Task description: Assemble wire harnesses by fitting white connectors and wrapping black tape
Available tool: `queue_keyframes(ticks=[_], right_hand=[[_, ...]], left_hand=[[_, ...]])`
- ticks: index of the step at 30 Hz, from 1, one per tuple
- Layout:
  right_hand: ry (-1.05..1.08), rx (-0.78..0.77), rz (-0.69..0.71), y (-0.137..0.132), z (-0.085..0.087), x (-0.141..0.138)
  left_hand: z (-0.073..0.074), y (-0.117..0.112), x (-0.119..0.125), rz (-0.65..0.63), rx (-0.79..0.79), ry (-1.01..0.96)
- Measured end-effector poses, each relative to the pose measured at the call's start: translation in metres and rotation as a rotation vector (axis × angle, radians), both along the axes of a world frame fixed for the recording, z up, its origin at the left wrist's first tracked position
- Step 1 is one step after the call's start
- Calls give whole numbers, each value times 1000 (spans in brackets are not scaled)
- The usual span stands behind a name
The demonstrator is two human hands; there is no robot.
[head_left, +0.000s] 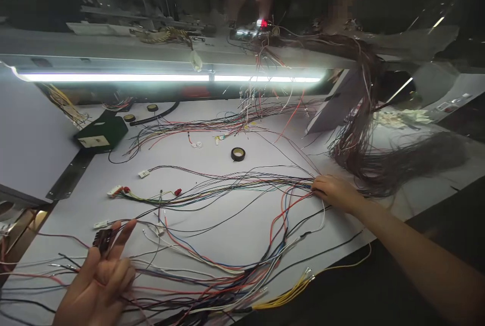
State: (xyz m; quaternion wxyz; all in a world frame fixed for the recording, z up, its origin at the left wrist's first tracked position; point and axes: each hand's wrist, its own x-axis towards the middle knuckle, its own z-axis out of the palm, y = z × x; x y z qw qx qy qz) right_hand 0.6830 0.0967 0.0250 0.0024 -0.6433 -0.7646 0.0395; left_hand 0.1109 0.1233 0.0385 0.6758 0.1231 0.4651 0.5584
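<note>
My left hand [99, 278] is raised at the lower left, thumb and fingers pinching a small dark connector [102, 239] with wires running from it. My right hand [333, 190] rests on the white table [212, 159] at centre right, its fingers closed on a bundle of coloured wires [257, 182] where they gather. Loose red, black, white and blue wires [242, 265] sprawl between both hands. A group of yellow wires with bare terminals [291, 290] lies near the front edge.
A roll of black tape [238, 154] sits mid-table, and two more rolls [141, 112] lie at the back left beside a dark green box [101, 134]. A thick hanging bunch of brown wires [364, 129] is at the right. A light strip [166, 78] runs across the back.
</note>
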Motion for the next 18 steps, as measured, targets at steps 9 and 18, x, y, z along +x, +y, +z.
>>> queue_keyframes(ticks=[9,18], right_hand=[[43,-80,109,3,3,-5],[252,31,177,60,24,-104]], left_hand=[[-13,-4,-8,-47,97,-63],[-15,-9,-7,-89,158,-92]])
